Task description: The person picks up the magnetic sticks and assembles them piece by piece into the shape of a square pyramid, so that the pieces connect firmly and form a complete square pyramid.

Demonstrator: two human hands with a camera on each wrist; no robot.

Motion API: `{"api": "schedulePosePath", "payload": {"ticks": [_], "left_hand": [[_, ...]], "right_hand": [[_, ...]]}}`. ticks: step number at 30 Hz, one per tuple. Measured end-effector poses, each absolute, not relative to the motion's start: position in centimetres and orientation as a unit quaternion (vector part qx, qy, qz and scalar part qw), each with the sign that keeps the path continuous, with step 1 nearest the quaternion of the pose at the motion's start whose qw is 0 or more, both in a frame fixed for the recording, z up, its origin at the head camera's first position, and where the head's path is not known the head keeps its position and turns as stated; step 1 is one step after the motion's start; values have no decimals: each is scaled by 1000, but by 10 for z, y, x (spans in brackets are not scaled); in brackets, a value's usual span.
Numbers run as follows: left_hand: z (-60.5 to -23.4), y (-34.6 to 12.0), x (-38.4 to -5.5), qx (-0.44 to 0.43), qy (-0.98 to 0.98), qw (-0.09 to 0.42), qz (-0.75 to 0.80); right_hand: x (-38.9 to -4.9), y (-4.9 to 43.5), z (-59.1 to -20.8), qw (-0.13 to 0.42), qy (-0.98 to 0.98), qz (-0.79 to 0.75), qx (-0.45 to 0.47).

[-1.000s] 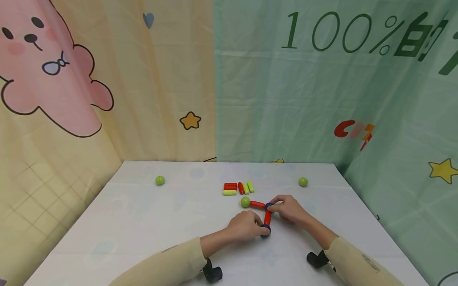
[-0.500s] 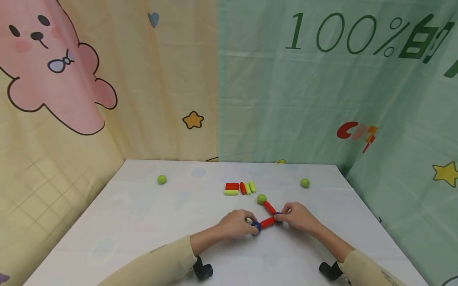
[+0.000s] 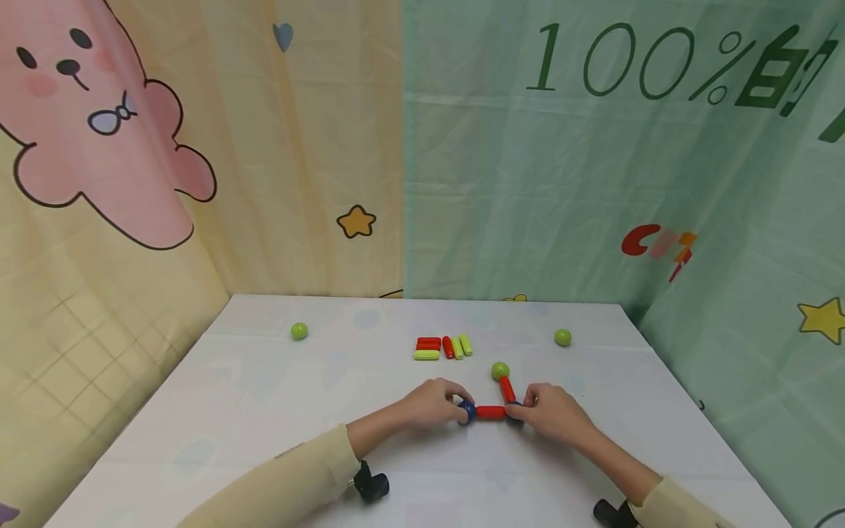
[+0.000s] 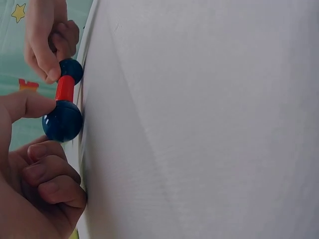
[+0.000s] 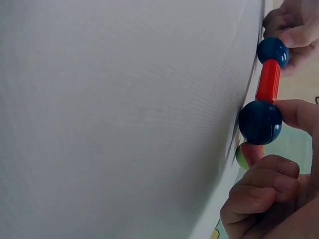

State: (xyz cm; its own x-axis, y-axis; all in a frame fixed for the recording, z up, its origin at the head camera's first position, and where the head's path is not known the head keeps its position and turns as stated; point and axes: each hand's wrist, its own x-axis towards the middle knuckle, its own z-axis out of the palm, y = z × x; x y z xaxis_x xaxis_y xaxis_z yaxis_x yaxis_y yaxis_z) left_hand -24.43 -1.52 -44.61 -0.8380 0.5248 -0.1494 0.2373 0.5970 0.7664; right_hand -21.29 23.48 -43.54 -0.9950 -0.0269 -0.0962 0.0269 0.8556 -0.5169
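My left hand (image 3: 432, 405) pinches a dark blue ball (image 4: 63, 121) between thumb and fingers. A red rod (image 3: 490, 413) runs from it to a second dark blue ball (image 5: 260, 122), which my right hand (image 3: 557, 412) pinches the same way. From that right-hand ball another red rod (image 3: 507, 389) leads away to a green ball (image 3: 500, 371). Together these pieces form one L-shaped chain low over the white table. In the head view, fingers partly cover both blue balls.
Behind the hands, several short red and yellow-green rods (image 3: 427, 355) lie grouped on the white table (image 3: 218, 411). One loose green ball (image 3: 299, 331) sits at the back left, another green ball (image 3: 562, 337) at the back right. Printed curtains surround the table.
The joined chain has turned: the rod between the blue balls now lies crosswise, and the green-ball end has swung right. My left hand moved slightly left and away, my right hand right and nearer.
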Motion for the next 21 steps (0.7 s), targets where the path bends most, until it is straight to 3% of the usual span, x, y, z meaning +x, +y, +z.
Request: {"api": "schedulePosePath", "payload": {"ticks": [9,21], "left_hand": [[-446,-19,-250,220,865,195,407],[-447,-19,-248,222,862,199,410]], "right_hand": [[-241,241,-437,15,948,-317,1],[-282,240,-449,75,910,-407,-10]]}}
